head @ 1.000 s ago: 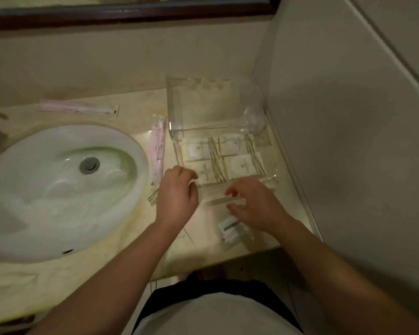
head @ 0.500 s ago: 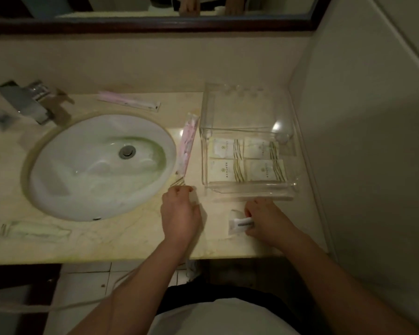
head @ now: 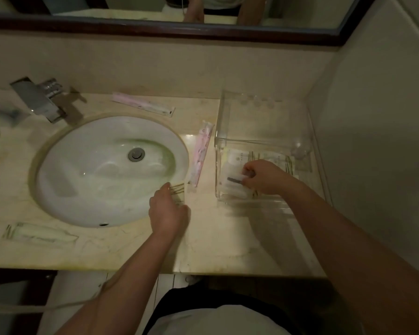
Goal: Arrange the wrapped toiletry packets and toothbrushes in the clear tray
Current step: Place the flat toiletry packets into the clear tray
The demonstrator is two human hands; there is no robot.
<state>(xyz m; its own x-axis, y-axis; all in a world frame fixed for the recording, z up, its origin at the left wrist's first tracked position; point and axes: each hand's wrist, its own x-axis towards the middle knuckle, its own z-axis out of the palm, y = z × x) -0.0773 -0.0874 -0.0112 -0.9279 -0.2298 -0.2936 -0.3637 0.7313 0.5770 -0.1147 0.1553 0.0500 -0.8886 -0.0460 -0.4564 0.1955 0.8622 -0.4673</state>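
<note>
0.5 s earlier your right hand (head: pixel 266 176) was down on the worktop (head: pixel 223 238) in front of the clear tray (head: pixel 252 201), closing on a small packet (head: pixel 235 180) with a dark strip. By this moment you had carried it over the front wall. You held it pinched between thumb and fingers (head: pixel 248 169) low inside the tray, above the front-left of the flat packets (head: pixel 240 157) already laid there. Whether it touched them yet could not be told. That left 1 more item all but placed.

Your left hand (head: pixel 167 211) had edged toward the sink (head: pixel 107 170). Its fingers were curled over a striped packet (head: pixel 177 189) at the basin's rim, and it looked gripped, though not clearly lifted.

Other items were still outside the tray:
- A pink toothbrush (head: pixel 201 153) lay just beside the tray's left wall.
- A second pink toothbrush (head: pixel 143 106) lay behind the sink, near the back wall.
- A long wrapped item (head: pixel 39 234) sat well apart at the front left of the worktop.
- A tap (head: pixel 39 100) stood behind the basin on the left.

As for obstacles, the tray's tall clear walls meant everything had to go in from above. Your right forearm crossed the front wall, so the left hand's packet would probably have had to wait. That striped packet also sat close enough to the basin to slip in.
</note>
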